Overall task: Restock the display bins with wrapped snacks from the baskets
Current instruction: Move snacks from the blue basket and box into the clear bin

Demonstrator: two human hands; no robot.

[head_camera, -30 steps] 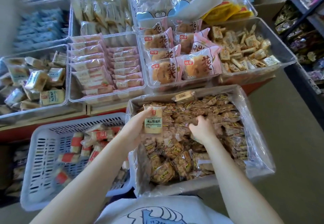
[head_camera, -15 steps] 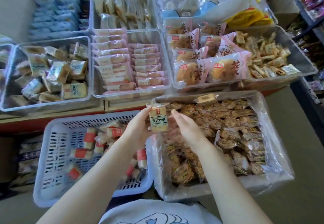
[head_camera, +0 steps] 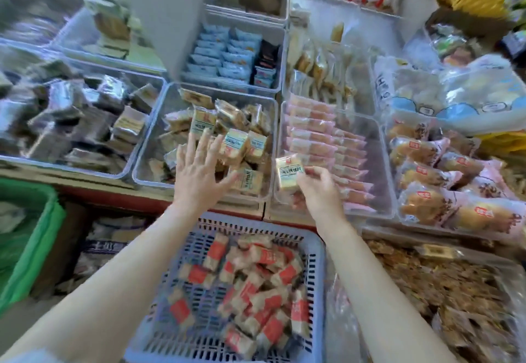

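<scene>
Right hand (head_camera: 318, 189) pinches a light, crinkly snack pack (head_camera: 289, 173) by its edge; left hand (head_camera: 196, 169) spread, empty, over the bin (head_camera: 148, 146).

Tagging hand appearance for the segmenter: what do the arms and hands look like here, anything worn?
Both hands are bare: left hand, right hand. No gloves, rings, watch or bands show. Both forearms are uncovered up to the frame's bottom edge; no sleeve reaches them. A pale strip at the bottom left corner may be clothing, too blurred to tell.
</scene>
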